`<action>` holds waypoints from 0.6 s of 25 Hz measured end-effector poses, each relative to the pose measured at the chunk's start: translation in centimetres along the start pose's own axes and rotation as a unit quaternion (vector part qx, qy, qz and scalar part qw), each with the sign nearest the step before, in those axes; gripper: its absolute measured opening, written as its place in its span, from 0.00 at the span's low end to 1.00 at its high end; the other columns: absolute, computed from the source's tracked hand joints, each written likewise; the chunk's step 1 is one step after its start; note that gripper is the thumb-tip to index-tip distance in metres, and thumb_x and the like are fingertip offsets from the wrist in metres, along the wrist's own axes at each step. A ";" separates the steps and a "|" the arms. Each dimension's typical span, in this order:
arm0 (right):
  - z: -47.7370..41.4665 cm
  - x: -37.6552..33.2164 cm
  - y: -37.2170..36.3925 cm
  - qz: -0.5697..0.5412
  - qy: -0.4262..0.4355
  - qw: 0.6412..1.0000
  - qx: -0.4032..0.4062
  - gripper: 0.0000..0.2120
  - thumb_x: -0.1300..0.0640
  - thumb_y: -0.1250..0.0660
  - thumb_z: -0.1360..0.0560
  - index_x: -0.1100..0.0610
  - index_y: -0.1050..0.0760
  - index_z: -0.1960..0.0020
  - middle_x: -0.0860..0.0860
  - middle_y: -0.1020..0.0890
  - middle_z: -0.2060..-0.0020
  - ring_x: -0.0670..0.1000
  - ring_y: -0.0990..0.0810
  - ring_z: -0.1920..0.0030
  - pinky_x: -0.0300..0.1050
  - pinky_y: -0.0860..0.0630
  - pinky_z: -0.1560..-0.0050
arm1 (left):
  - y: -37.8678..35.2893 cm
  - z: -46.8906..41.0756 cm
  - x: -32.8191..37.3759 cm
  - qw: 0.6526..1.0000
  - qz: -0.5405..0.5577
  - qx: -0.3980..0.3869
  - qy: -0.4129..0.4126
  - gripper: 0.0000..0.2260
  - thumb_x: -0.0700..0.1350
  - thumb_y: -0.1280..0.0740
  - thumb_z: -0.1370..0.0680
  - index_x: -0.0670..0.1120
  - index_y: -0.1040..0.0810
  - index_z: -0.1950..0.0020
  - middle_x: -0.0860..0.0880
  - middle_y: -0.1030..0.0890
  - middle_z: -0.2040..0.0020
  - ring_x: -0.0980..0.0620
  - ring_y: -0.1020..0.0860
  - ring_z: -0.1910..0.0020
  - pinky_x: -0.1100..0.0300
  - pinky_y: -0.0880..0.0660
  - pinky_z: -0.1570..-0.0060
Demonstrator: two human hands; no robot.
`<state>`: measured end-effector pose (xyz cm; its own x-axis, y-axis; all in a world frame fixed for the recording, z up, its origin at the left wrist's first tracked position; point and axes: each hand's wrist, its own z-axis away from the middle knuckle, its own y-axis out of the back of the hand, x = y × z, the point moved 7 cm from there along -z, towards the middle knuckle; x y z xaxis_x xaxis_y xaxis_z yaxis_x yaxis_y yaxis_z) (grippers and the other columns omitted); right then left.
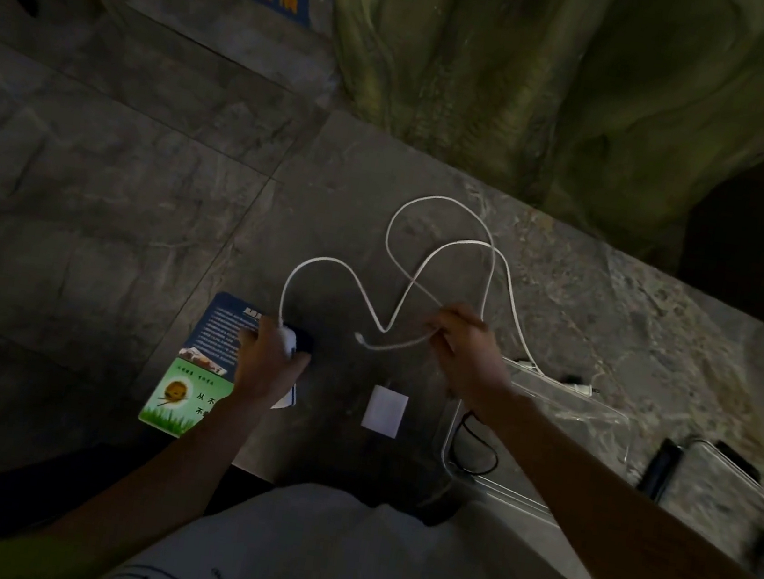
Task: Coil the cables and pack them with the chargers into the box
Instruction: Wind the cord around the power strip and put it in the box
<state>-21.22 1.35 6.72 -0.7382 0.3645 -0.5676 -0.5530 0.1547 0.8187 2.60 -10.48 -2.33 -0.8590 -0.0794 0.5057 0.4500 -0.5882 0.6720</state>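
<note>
A long white cable (440,248) sprawls in loose loops over the dark stone ledge. My left hand (267,356) grips a white charger (289,340) at the cable's left end. My right hand (469,350) is closed on two strands of the cable near its free plug end (358,336). A second white charger (384,411) lies flat between my hands. A clear plastic box (534,482) sits at the right, under my right forearm, with a black cable (475,449) inside it.
A printed blue and green card (193,380) lies under my left hand at the ledge's left edge. A clear lid with black clips (716,478) rests to the right of the box. A rough rock wall (545,91) rises behind.
</note>
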 end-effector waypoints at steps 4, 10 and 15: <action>-0.6 0.3 3.8 -0.078 -0.083 0.991 0.069 0.06 0.58 0.34 0.23 0.54 0.19 0.49 0.46 0.20 0.63 0.38 0.23 0.65 0.26 0.31 0.63 | -1.5 1.7 2.0 0.988 -0.067 -0.066 -0.120 0.24 0.45 0.28 0.30 0.51 0.32 0.37 0.41 0.30 0.39 0.41 0.28 0.42 0.49 0.26 0.49; -3.3 -1.4 5.1 -0.104 -0.070 0.987 0.098 0.08 0.54 0.36 0.21 0.53 0.23 0.58 0.46 0.26 0.72 0.41 0.29 0.71 0.31 0.34 0.67 | -2.6 5.9 3.2 0.959 -0.139 -0.117 -0.217 0.26 0.44 0.29 0.28 0.54 0.31 0.32 0.45 0.29 0.39 0.47 0.27 0.41 0.55 0.27 0.45; -5.2 -3.8 -1.3 -0.044 -0.020 0.997 -0.062 0.06 0.60 0.35 0.24 0.59 0.21 0.56 0.56 0.19 0.65 0.54 0.20 0.62 0.43 0.27 0.58 | -3.3 7.8 5.1 0.945 -0.144 -0.123 -0.267 0.26 0.44 0.31 0.28 0.55 0.33 0.31 0.46 0.31 0.35 0.47 0.29 0.37 0.55 0.27 0.43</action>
<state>-19.71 -4.98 7.36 -0.6705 0.3919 -0.6300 -0.6594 0.0744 0.7481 -1.35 -2.63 2.25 -0.6619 0.4921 0.5654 0.0887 -0.6977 0.7109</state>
